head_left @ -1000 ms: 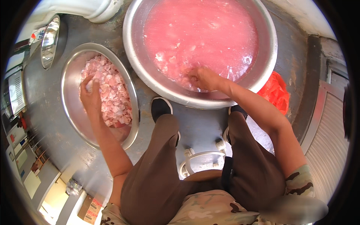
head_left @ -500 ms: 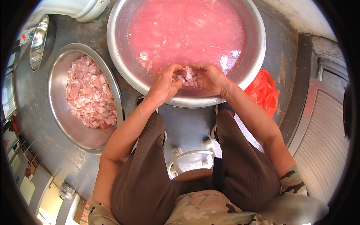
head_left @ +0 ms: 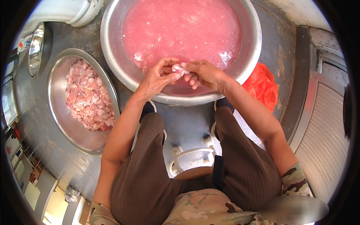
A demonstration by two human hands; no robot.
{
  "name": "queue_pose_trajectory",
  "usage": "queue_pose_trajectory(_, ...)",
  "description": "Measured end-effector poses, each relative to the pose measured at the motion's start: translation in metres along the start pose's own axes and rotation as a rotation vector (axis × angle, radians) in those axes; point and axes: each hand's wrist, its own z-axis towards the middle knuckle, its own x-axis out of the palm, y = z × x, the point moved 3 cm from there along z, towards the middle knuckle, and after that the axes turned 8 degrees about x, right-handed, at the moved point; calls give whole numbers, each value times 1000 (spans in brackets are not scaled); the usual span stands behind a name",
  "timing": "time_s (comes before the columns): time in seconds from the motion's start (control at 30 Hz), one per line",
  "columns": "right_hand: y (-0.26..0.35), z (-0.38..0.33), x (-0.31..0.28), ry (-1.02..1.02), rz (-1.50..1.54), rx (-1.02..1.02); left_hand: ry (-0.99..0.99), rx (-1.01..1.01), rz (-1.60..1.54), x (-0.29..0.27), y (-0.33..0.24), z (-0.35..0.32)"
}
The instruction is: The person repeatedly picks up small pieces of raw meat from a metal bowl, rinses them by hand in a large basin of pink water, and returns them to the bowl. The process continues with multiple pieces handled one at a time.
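A small pale pink piece of raw meat (head_left: 179,69) is held between my two hands, over the near rim of a large metal basin. My right hand (head_left: 208,76) pinches it with the thumb on top, the other fingers curled below. My left hand (head_left: 155,78) has its thumb and fingers closed about the piece's left side. Cloudy pink water with floating bits fills the large basin (head_left: 106,48). To the left, a smaller steel bowl (head_left: 62,122) carries a heap of raw meat pieces (head_left: 89,95).
A red plastic bag (head_left: 262,88) lies against the basin's right side. Another shiny metal bowl (head_left: 36,50) stands at the far left. A white-framed stool or chair base (head_left: 193,152) is between my legs. A ridged metal door panel (head_left: 318,138) is at the right.
The meat piece has come up between my fingertips, my right hand turning over with its thumb on top. My left hand has shifted slightly left, and its fingers have spread a little.
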Motion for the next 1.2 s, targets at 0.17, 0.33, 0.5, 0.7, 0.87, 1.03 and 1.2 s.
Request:
queue_pose_trajectory(0.17, 5, -5, 12, -26, -116, 31, 96, -45, -259, -10, 7, 3)
queue_pose_trajectory(0.33, 14, 2, 4, -241, -366, -93, 25, -92, -515, -18, 10, 5)
queue_pose_trajectory(0.5, -3, 33, 13, -263, -1266, -631, -237, -163, -755, -25, 10, 10)
queue_pose_trajectory(0.7, -7, 46, 23, -98, -1191, -404, -317, -100, -754, -35, 12, 8)
queue_pose_trajectory(0.87, -3, 27, 0, -11, -508, -211, -266, -99, -180, -25, 19, 8)
queue_pose_trajectory(1.03, -1, 12, 2, -159, -191, -281, -29, -61, 71, -6, 17, 9)
queue_pose_trajectory(1.2, 9, 7, 10, -145, -83, -309, -126, -37, -9, -16, 20, 8)
